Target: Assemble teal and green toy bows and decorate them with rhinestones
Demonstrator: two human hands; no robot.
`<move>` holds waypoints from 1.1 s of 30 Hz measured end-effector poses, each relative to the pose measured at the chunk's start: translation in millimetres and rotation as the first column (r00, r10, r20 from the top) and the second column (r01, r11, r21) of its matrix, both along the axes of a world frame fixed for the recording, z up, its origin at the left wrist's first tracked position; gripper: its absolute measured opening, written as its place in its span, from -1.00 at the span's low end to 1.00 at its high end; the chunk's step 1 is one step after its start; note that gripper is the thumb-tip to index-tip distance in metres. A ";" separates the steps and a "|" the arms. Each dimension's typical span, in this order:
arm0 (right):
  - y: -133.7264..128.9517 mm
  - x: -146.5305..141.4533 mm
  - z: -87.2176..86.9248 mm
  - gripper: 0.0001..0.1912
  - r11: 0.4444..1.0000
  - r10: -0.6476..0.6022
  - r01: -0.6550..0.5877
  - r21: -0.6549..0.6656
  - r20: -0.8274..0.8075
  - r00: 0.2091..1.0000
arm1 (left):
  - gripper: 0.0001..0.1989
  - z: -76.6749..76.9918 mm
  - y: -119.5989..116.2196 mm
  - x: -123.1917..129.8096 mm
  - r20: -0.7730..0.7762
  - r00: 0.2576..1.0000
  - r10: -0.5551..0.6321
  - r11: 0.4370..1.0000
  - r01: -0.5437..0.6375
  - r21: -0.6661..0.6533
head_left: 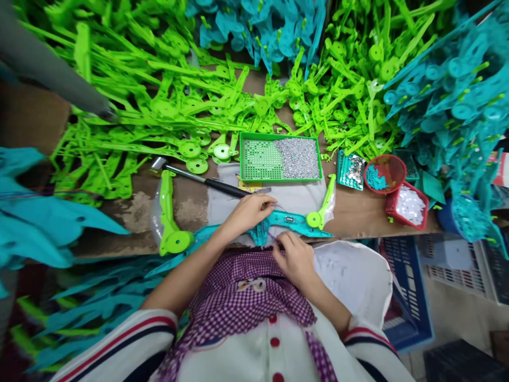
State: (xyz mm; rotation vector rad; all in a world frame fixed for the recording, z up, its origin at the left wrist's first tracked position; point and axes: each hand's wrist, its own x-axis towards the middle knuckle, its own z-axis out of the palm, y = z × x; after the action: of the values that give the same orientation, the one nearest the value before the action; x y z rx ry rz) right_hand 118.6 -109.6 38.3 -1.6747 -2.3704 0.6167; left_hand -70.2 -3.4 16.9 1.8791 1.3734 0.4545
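Observation:
In front of my body lies a long blue plastic part [306, 225] with a small metal piece [290, 218] set in it and thin wires running over it. My left hand [250, 211] rests over its middle, thumb and fingers pinched at a thin reddish wire. Lower and to the right, my right hand [295, 255] is closed too, its fingertips at a dark thin wire by the part's near edge. A green curved arm with a round end [175, 241] is joined on the left, and another green arm [315, 218] on the right.
A hammer [225, 188] lies beyond my left hand. Behind stands a green tray [240, 170] of small metal pieces. Red containers [422, 220] with small parts are on the right. Heaps of green parts [159, 95] and blue parts [262, 26] fill the back.

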 end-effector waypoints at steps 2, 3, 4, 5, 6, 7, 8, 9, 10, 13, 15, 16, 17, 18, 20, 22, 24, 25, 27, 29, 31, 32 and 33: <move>15.7 1.3 10.6 -0.81 0.999 -0.018 0.017 -0.033 -0.048 0.999 | -0.73 -0.4 -0.7 0.0 -0.005 1.000 0.011 0.999 -0.011 0.035; 23.5 2.5 13.8 -0.79 0.998 -0.021 0.016 -0.059 -0.074 0.997 | -0.75 -0.3 -1.4 -0.4 -0.002 1.000 0.020 0.999 -0.020 0.044; 30.2 4.1 15.5 -0.76 0.996 -0.025 0.016 -0.088 -0.100 0.995 | -0.76 0.0 -2.5 -1.0 0.002 1.000 0.029 0.999 -0.029 0.044; 34.9 6.2 16.0 -0.74 0.993 -0.032 0.017 -0.116 -0.127 0.991 | -0.78 0.3 -4.0 -1.9 0.001 0.999 0.040 0.998 -0.040 0.040; 37.1 8.5 15.4 -0.71 0.989 -0.044 0.022 -0.143 -0.154 0.987 | -0.78 0.6 -6.0 -3.0 -0.005 0.999 0.052 0.998 -0.052 0.033; 36.6 10.7 13.8 -0.70 0.986 -0.057 0.027 -0.166 -0.177 0.982 | -0.79 0.6 -8.5 -4.2 -0.015 0.998 0.065 0.998 -0.064 0.024; 33.4 12.8 11.7 -0.71 0.982 -0.063 0.027 -0.185 -0.194 0.979 | -0.79 0.6 -11.3 -5.5 -0.028 0.996 0.079 0.997 -0.079 0.016; 28.2 14.5 9.4 -0.73 0.979 -0.058 0.017 -0.202 -0.202 0.978 | -0.80 0.3 -14.3 -6.7 -0.038 0.995 0.094 0.996 -0.093 0.009; 21.9 15.7 7.3 -0.77 0.977 -0.042 -0.002 -0.215 -0.200 0.979 | -0.80 0.0 -17.3 -7.7 -0.043 0.994 0.104 0.995 -0.104 0.002; 5.9 15.5 6.0 -0.81 0.975 0.040 -0.078 -0.210 -0.177 0.983 | -0.80 -0.3 -25.1 -9.8 -0.018 0.994 0.107 0.994 -0.108 -0.023; 5.4 12.6 10.7 -0.78 0.980 0.089 -0.117 -0.160 -0.175 0.981 | -0.80 0.4 -28.5 -10.7 0.004 0.995 0.104 0.994 -0.104 -0.026; 8.7 10.9 14.2 -0.77 0.983 0.108 -0.131 -0.127 -0.170 0.979 | -0.81 0.9 -29.9 -11.2 0.010 0.994 0.107 0.994 -0.106 -0.021; 13.8 9.4 18.2 -0.76 0.985 0.124 -0.140 -0.096 -0.157 0.980 | -0.81 1.5 -31.1 -11.8 0.012 0.993 0.113 0.993 -0.113 -0.017; 19.7 8.2 22.3 -0.75 0.987 0.136 -0.146 -0.067 -0.135 0.982 | -0.81 2.0 -32.4 -12.7 0.015 0.992 0.122 0.992 -0.122 -0.016; 31.0 7.4 29.9 -0.74 0.987 0.155 -0.157 -0.028 -0.065 0.986 | -0.81 2.5 -35.8 -15.0 0.024 0.989 0.148 0.989 -0.147 -0.025; 38.0 8.3 35.8 -0.74 0.980 0.198 -0.198 -0.028 -0.001 0.980 | -0.81 1.8 -40.5 -17.4 0.032 0.984 0.178 0.984 -0.177 -0.038; 40.9 10.2 40.2 -0.74 0.964 0.258 -0.256 -0.065 0.027 0.966 | -0.79 0.2 -45.9 -19.3 0.032 0.979 0.202 0.979 -0.200 -0.048; 42.2 11.1 42.1 -0.75 0.954 0.288 -0.285 -0.092 0.026 0.957 | -0.79 -0.7 -48.4 -19.9 0.029 0.977 0.209 0.977 -0.208 -0.051; 47.7 12.0 45.3 -0.77 0.929 0.347 -0.343 -0.138 0.000 0.938 | -0.81 -2.3 -52.3 -21.0 0.024 0.976 0.216 0.975 -0.215 -0.055; 60.6 10.2 47.0 -0.81 0.898 0.404 -0.407 -0.164 -0.053 0.913 | -0.83 -3.0 -55.0 -22.0 0.030 0.977 0.210 0.976 -0.208 -0.057; 81.8 5.0 45.7 -0.83 0.859 0.452 -0.472 -0.196 -0.139 0.881 | -0.83 -2.3 -57.7 -22.7 0.039 0.978 0.203 0.978 -0.201 -0.052; 94.5 1.4 43.9 -0.83 0.839 0.464 -0.497 -0.220 -0.186 0.866 | -0.83 -1.6 -59.6 -22.7 0.038 0.978 0.204 0.978 -0.202 -0.042; 107.6 -2.8 41.8 -0.83 0.822 0.468 -0.514 -0.244 -0.224 0.855 | -0.83 -0.6 -62.0 -22.3 0.032 0.977 0.210 0.977 -0.209 -0.028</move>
State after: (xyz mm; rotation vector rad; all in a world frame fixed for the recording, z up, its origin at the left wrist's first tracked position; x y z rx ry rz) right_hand 115.8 -2.0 80.1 -1.0219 -2.7044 1.1934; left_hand -92.6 -65.3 16.3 1.7060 1.5545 0.5696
